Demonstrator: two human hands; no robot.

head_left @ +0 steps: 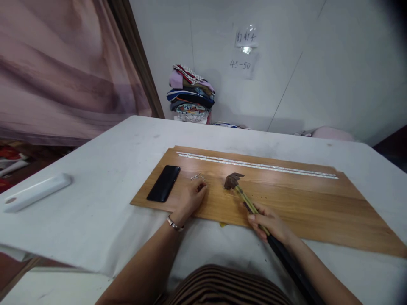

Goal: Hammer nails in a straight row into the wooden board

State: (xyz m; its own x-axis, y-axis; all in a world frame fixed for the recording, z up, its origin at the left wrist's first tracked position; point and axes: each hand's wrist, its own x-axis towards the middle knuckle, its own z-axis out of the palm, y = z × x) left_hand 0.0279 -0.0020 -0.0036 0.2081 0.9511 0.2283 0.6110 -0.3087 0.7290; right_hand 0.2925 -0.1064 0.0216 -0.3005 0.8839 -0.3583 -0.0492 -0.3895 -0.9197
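Our right hand [270, 224] clenches the rusty yellow-handled hammer [234, 181] mid-handle, likely for control; our left hand [190, 198] curls by small metal nails [197, 176], grasp unclear.

In the upper middle of the frame, a wall note [241, 65] reads "45-50" — the handwritten sheet [246, 38] above it is too blurred to read

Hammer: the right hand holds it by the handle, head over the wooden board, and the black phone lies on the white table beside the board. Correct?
Not the phone's place. The head view shows the black phone lying on the wooden board, near its left end, not on the white table. The right hand does hold the hammer by the handle, head over the board.
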